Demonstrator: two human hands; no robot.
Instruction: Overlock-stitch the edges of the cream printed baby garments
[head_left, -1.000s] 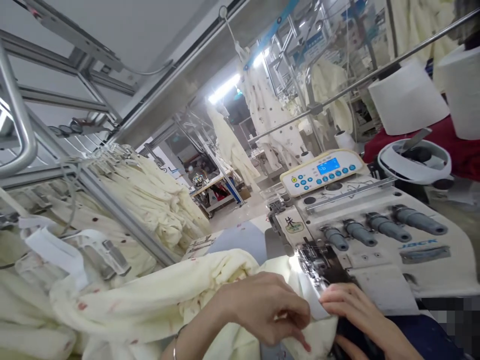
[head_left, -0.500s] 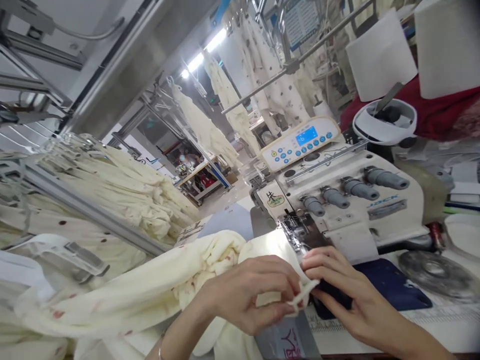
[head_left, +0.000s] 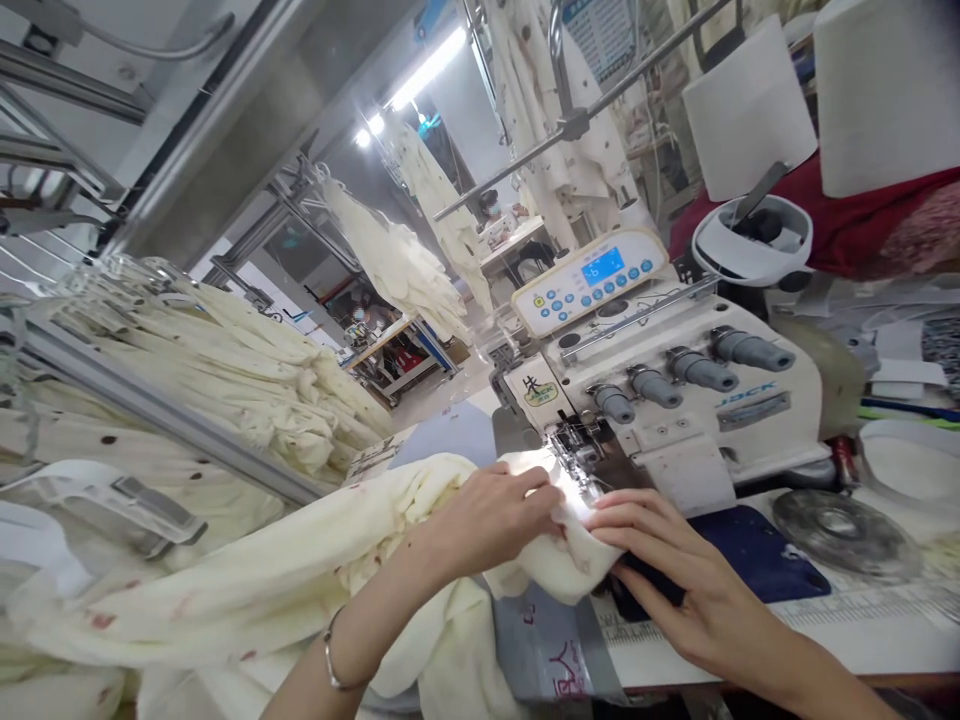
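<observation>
A cream garment (head_left: 300, 545) with small reddish spots stretches from the left to the needle area of a white overlock sewing machine (head_left: 660, 425). My left hand (head_left: 499, 515) has its fingers curled on the cloth just in front of the lit presser foot (head_left: 576, 465). My right hand (head_left: 679, 570) grips the folded right edge of the cloth, fingers on top and thumb lower down. The cloth hides the left fingertips in part. Its front edge hangs as a rounded fold between the two hands.
Cream garments (head_left: 247, 365) hang on a rail at left. A white plastic hanger (head_left: 120, 500) is at lower left. Right of the machine lie a dark blue pad (head_left: 757, 555) and a round clear-and-grey disc (head_left: 844, 530). Large white thread cones (head_left: 750, 110) stand behind. Two people sit in the background.
My left hand has let go of the narrow strip at the cloth's edge and moved up toward the presser foot. The right hand stays at the cloth's edge. The view has shifted slightly.
</observation>
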